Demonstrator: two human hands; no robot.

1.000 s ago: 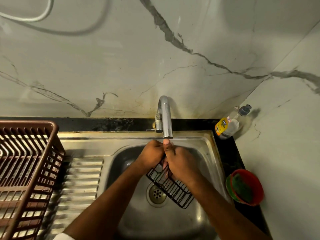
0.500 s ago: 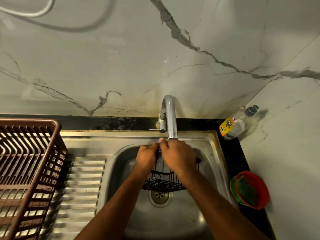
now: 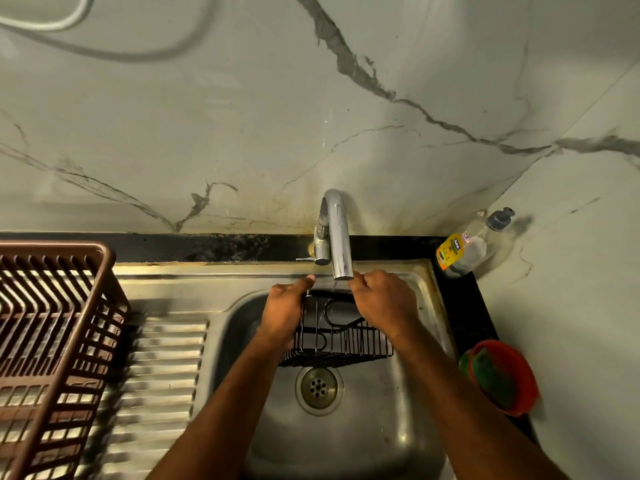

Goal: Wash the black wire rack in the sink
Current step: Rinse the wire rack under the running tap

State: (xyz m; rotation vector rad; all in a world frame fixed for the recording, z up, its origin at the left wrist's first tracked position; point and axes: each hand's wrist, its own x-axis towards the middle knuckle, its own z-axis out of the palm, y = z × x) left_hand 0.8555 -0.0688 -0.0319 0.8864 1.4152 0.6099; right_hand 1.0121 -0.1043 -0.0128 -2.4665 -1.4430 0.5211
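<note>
The black wire rack (image 3: pixel 341 341) is held level over the steel sink (image 3: pixel 377 424), just above the drain (image 3: pixel 319 386). My left hand (image 3: pixel 285 311) grips its left end and my right hand (image 3: pixel 384 304) grips its right end, fingers curled round the wires. The chrome tap (image 3: pixel 337 237) ends right above the rack's back edge, between my two hands. A thin stream of water falls from the spout onto the rack.
A brown plastic dish basket (image 3: pixel 52 341) stands on the ribbed drainboard (image 3: pixel 162 386) at the left. A dish soap bottle (image 3: pixel 464 249) leans in the back right corner. A red bowl (image 3: pixel 509 375) holding a green scrubber sits on the black counter at right.
The rack has turned from a tilted diagonal to level and square under the tap. My hands have moved apart to its two ends.
</note>
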